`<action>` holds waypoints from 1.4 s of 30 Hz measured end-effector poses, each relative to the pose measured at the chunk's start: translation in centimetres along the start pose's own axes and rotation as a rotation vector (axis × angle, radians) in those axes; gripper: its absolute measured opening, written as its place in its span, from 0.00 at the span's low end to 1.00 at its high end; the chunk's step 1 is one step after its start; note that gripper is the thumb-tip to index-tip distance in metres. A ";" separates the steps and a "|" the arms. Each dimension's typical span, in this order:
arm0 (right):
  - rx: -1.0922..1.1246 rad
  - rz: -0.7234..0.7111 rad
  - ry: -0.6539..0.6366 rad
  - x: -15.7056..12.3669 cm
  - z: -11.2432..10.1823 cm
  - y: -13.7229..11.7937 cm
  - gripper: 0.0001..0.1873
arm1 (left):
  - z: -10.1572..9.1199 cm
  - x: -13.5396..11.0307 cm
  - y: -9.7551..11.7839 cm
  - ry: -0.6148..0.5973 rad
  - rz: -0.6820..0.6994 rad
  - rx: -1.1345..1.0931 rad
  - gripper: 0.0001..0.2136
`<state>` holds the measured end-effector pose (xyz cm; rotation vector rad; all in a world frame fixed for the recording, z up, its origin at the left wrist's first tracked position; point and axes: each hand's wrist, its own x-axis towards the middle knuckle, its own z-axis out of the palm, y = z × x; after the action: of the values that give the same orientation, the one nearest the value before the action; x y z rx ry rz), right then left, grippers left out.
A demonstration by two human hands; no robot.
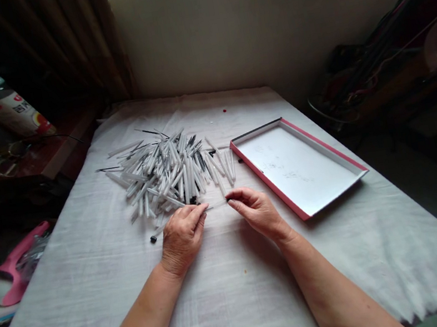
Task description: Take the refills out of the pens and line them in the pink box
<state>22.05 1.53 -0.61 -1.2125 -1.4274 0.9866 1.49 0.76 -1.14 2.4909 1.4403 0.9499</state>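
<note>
Between my hands stretches a thin, whitish pen tube (216, 205). My left hand (183, 234) is closed in a pinch on its left end. At the right end, a small black cap (229, 200) sits between the thumb and fingertips of my right hand (259, 211); whether it is fitted on the tube I cannot tell. Just beyond both hands lies a loose pile of translucent pen barrels (152, 169) mixed with thin dark refills (201, 167). Another black cap (153, 239) rests left of my left hand, by a tube partly hidden under it.
A shallow red-edged white box lid (298, 163) lies to the right of the pile. The table carries a pale cloth (235, 307). On the left are a pink-handled tool (12, 267) and a lidded jar (8, 107) on a side surface. A wall (196, 37) stands behind.
</note>
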 end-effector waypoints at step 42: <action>0.034 0.068 -0.076 0.4 -2.0 -0.7 0.12 | -1.2 0.1 -0.1 -0.013 -0.014 0.098 0.16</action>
<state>23.88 1.76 0.50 -1.2163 -1.4303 1.1095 0.79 0.65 -0.17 2.5467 1.5342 0.8799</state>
